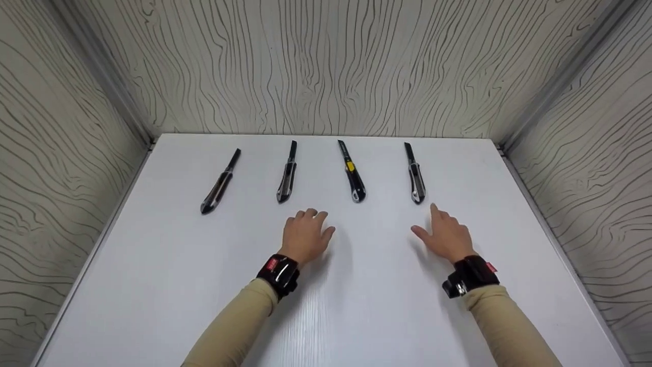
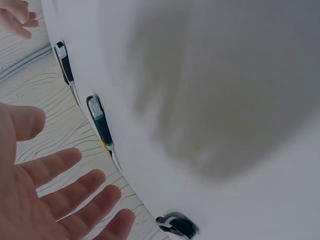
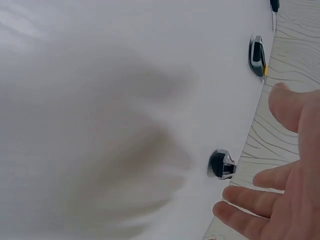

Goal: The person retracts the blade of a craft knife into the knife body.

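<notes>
Several utility knives lie spread in a row across the back of the white table, blade ends pointing away. The leftmost knife (image 1: pixel 217 191) slants to the right; beside it lies a second grey and black knife (image 1: pixel 287 178). A black knife with a yellow slider (image 1: pixel 355 178) comes third, and another grey and black knife (image 1: pixel 416 178) is at the right. My left hand (image 1: pixel 305 237) hovers palm down over the table, just in front of the second knife, fingers relaxed and holding nothing. My right hand (image 1: pixel 447 235) hovers with fingers extended, its index fingertip close to the handle end of the rightmost knife.
The white table (image 1: pixel 356 316) is bordered by wood-grain patterned panels at the back (image 1: pixel 316 66) and both sides. Grey metal posts (image 1: pixel 102 71) stand at the corners. Both hands cast soft shadows on the tabletop.
</notes>
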A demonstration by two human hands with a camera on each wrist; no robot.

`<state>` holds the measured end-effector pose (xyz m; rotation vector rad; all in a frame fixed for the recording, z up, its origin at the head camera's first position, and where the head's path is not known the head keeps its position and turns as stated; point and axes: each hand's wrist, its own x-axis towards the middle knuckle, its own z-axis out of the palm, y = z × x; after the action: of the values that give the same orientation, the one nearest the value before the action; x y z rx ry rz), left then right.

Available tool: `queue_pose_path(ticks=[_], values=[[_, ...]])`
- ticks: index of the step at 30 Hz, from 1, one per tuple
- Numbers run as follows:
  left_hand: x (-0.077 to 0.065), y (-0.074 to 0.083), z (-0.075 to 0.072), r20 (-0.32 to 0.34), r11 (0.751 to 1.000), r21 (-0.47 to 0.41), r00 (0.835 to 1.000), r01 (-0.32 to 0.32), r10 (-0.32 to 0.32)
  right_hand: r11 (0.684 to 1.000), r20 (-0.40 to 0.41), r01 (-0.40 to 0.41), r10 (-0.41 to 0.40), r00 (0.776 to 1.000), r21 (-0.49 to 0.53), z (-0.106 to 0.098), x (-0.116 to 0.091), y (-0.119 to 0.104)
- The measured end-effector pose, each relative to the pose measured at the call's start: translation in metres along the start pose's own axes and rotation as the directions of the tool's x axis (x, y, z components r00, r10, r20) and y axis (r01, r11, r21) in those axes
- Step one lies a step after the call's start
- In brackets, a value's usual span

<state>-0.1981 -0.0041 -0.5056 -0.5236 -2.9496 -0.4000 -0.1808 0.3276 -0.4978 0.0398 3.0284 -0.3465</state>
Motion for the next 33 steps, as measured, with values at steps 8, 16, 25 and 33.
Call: queue_pose_path(ticks=[8, 16, 25, 33], values=[[0.007, 0.018, 0.006, 0.052, 0.997, -0.068, 0.998, 0.031, -0.028, 0.997, 0.058, -0.08, 0.08, 0.995, -0.003, -0.009, 0.04, 0.012], [0.011, 0.02, 0.009, 0.04, 0.998, -0.056, 0.999, 0.03, -0.028, 0.995, 0.059, -0.095, 0.094, 0.994, 0.008, -0.011, 0.07, 0.01], [0.009, 0.011, 0.016, 0.047, 0.999, -0.025, 0.998, 0.046, -0.044, 0.991, 0.015, -0.133, 0.133, 0.991, 0.022, 0.001, 0.094, 0.009], [0.011, 0.006, 0.023, 0.051, 0.999, -0.024, 0.998, 0.045, -0.043, 0.989, -0.065, -0.134, 0.138, 0.988, 0.064, 0.009, 0.111, 0.008]])
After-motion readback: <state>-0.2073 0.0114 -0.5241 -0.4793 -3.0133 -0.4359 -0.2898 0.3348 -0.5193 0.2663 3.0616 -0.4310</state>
